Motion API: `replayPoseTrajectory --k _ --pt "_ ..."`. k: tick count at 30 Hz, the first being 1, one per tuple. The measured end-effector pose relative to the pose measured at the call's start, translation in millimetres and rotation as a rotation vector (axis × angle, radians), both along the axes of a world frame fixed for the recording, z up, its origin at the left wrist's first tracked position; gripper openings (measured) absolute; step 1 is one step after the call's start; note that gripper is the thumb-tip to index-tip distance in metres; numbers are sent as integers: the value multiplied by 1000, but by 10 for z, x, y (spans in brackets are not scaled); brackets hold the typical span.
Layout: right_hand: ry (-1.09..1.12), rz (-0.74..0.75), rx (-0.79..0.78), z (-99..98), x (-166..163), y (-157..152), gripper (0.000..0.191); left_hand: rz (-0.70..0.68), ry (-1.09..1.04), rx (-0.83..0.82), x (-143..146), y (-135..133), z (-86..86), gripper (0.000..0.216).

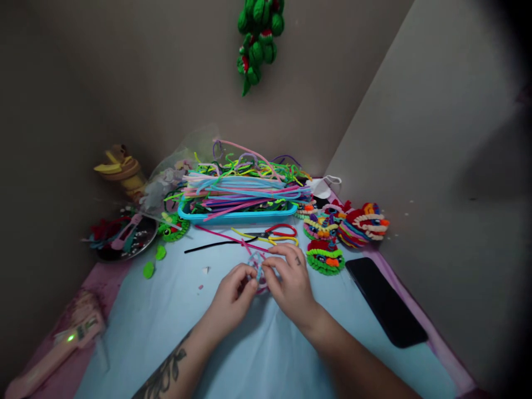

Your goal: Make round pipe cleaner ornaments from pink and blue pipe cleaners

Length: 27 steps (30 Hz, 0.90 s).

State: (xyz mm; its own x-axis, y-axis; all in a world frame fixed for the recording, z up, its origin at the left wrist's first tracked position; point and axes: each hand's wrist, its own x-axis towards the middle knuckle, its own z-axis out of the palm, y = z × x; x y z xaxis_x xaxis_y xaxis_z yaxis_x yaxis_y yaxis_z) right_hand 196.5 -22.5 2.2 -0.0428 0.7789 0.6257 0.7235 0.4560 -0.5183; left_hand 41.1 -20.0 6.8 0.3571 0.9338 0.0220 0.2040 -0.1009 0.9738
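Both of my hands meet over the pale blue table cover (174, 321). My left hand (233, 295) and my right hand (291, 280) each pinch a small twisted piece of pink and light blue pipe cleaners (256, 267), held between the fingertips. A long pink pipe cleaner (224, 236) trails from that piece toward the back. Much of the twisted piece is hidden by my fingers.
A turquoise tray (239, 214) piled with coloured pipe cleaners stands behind. Red-handled scissors (277, 231) and a black pipe cleaner (208, 246) lie before it. Finished fuzzy figures (326, 259) sit at right, a black phone (384, 299) nearer. A glue gun (62, 349) lies at left by a dark dish (124, 239).
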Motion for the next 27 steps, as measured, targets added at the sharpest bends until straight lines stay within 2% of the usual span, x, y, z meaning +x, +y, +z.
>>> replayPoseTrajectory --k 7,10,13,17,22,27 --pt "-71 39 15 2 -45 -27 14 126 -141 -213 32 47 -38 24" --pt "-82 40 6 -2 -66 -32 16 117 -193 -287 39 62 -67 26" --pt "-84 41 -1 -9 -76 -30 16 97 -201 -300 45 67 -65 25" --pt "-83 19 -21 -15 -83 -25 15 143 -212 -296 58 58 -64 26" --pt "-78 29 -51 -19 -94 -22 14 230 -229 -377 92 28 -82 33" --pt "-95 46 -63 -14 -106 -30 14 222 -259 -430 106 29 -53 35"
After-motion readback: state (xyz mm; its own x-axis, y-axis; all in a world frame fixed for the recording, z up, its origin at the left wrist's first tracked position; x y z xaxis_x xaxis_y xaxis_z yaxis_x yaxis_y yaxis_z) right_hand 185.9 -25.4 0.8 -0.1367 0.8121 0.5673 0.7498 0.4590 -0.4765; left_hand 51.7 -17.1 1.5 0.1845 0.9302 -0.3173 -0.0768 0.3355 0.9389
